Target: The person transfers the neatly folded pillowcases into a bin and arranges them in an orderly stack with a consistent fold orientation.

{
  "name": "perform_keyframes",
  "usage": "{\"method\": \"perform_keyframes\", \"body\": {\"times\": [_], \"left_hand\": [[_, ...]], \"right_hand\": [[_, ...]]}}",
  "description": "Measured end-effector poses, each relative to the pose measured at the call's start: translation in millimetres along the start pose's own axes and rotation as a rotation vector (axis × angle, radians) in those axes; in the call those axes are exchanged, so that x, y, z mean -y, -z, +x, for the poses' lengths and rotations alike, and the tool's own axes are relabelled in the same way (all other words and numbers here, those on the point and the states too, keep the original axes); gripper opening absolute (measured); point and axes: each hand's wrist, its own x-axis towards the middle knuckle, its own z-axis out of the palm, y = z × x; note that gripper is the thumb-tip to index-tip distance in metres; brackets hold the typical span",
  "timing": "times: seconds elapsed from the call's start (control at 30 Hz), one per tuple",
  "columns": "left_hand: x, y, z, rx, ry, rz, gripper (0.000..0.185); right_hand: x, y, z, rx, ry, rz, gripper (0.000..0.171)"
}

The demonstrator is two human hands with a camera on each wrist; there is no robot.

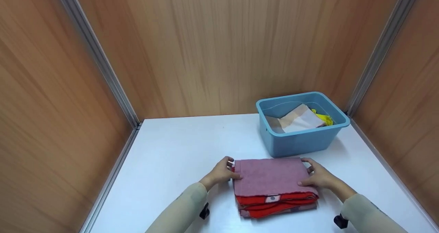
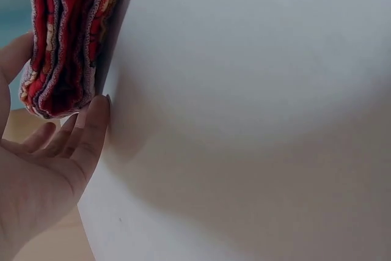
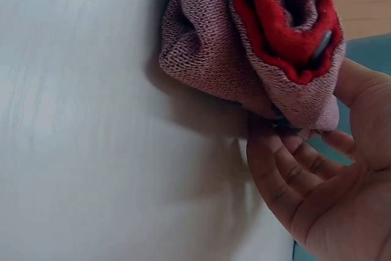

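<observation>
A folded towel, mauve on top with red inner layers and a small white patch on its front edge, lies in a thick stack on the white table. My left hand grips its left side, thumb on top and fingers low at the edge. On the opposite side, my right hand holds it likewise, thumb on the upper face. The left wrist view shows the layered red and mauve edge of the towel beside the fingertips. In the right wrist view, fingers reach under the rolled fold.
Behind the towel stands a blue bin holding a beige and white cloth and a yellow cloth. Wooden panels with grey metal corner strips enclose the white table at the back and sides.
</observation>
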Motion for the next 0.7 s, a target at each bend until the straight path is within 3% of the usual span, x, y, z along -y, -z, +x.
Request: {"method": "perform_keyframes", "body": {"times": [0.27,0.7], "left_hand": [[-1.8,-4.1,12.6,0.022,-0.003,0.057,0.078],[-9.9,-2.0,19.7,0.071,0.077,0.119,0.083]], "right_hand": [[-4,-6,5,-0.01,0.069,-0.009,0.106],[-3,-11,5,-0.022,0.035,-0.061,0.11]]}}
